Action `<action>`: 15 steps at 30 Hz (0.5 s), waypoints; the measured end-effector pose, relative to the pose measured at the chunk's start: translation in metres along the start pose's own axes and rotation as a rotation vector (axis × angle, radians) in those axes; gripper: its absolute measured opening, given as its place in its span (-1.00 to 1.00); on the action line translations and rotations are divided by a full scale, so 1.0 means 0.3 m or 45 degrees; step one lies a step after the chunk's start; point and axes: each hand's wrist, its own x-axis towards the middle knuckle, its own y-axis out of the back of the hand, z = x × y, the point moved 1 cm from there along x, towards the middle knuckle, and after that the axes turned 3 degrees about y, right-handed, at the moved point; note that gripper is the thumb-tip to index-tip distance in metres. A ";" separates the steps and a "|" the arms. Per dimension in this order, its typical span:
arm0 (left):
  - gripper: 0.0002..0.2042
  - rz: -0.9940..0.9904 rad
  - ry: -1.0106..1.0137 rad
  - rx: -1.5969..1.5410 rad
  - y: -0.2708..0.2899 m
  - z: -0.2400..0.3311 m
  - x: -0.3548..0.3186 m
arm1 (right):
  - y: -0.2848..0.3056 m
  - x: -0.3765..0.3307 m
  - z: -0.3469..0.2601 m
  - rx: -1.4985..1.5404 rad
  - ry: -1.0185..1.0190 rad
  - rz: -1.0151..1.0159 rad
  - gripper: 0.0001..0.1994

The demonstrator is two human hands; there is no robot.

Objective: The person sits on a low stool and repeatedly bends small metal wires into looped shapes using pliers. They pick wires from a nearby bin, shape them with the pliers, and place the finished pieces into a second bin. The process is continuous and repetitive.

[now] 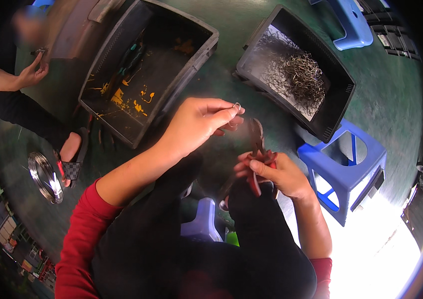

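Note:
My left hand pinches a small bent wire ring between thumb and fingertips, held out over the floor. Just below and to the right, my right hand grips red-handled pliers, whose dark jaws point up toward the ring without touching it. Both hands hover above my knees, which are in dark trousers. My sleeves are red.
A dark crate with a heap of bent wire pieces stands at the upper right. A second dark crate with tools and yellow stains lies upper middle. A blue stool is at right, a wire coil at left, another person's hand upper left.

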 end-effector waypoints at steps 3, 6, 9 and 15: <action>-0.69 -0.006 0.008 -0.145 0.001 -0.003 -0.006 | -0.026 0.000 0.000 0.300 -0.115 -0.243 -0.41; -0.67 0.010 0.006 -0.186 -0.010 0.001 -0.017 | -0.047 -0.002 -0.001 0.500 -0.127 -0.385 -0.38; -0.66 0.020 -0.017 -0.239 -0.018 0.007 -0.023 | -0.059 -0.001 0.002 0.550 -0.153 -0.412 -0.34; -0.66 0.037 -0.099 -0.295 -0.026 0.006 -0.028 | -0.068 -0.008 0.001 0.613 -0.162 -0.484 -0.32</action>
